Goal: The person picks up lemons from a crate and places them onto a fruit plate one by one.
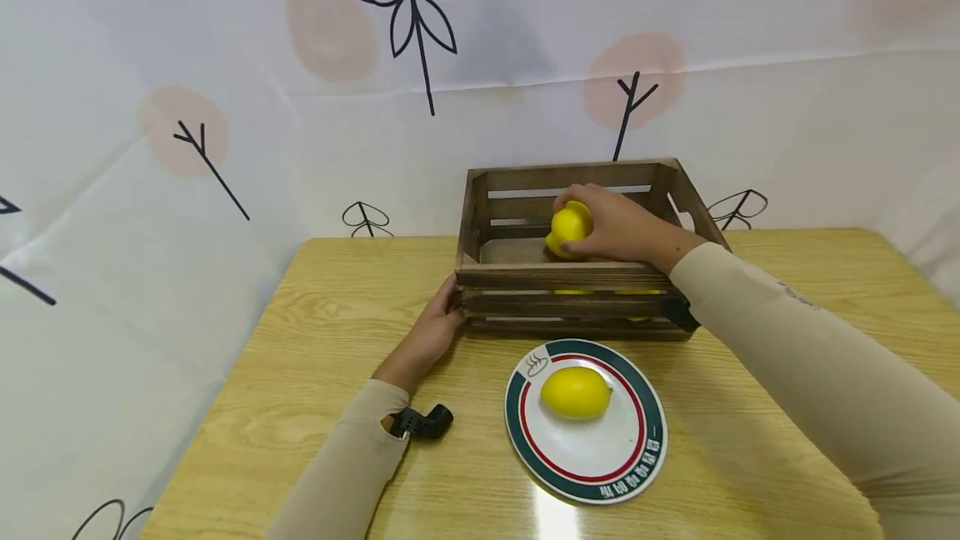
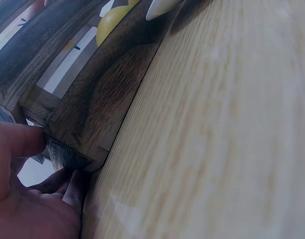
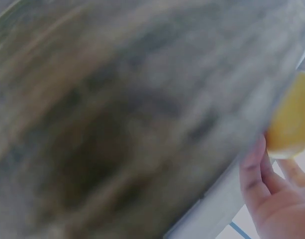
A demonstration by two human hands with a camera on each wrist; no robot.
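My right hand (image 1: 626, 227) reaches over the front of a brown slatted wooden crate (image 1: 570, 276) and grips a yellow lemon (image 1: 572, 222) inside it. Thumb and fingers hold opposite sides of that lemon; in the right wrist view, the lemon (image 3: 291, 122) shows beside the fingers, past a blurred slat. More yellow (image 1: 553, 245) shows just below it, perhaps another lemon. My left hand (image 1: 433, 332) holds the crate's front left corner, low down near the table. In the left wrist view, its thumb (image 2: 23, 140) touches the corner while the other fingers bend in beneath.
A white plate (image 1: 600, 450) with a green and red rim stands before the crate, bearing one lemon (image 1: 576, 393). Through the front slats, parts of other lemons (image 1: 637, 292) show. Behind the wooden table (image 1: 360, 290) hangs a patterned white cloth (image 1: 247, 48).
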